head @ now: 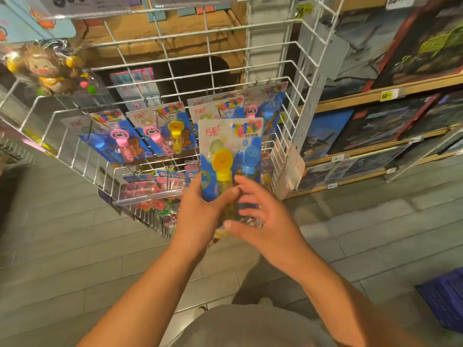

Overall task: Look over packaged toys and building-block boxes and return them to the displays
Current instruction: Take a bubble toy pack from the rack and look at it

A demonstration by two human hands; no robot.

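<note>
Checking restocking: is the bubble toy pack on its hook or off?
Off. The bubble toy pack is held upright in the left hand, in front of the wire rack.

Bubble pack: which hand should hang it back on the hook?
Left, probably. The left hand grips the bubble pack by its lower edge, upright before the hooks. The right hand only rests open-fingered on the front.
</note>
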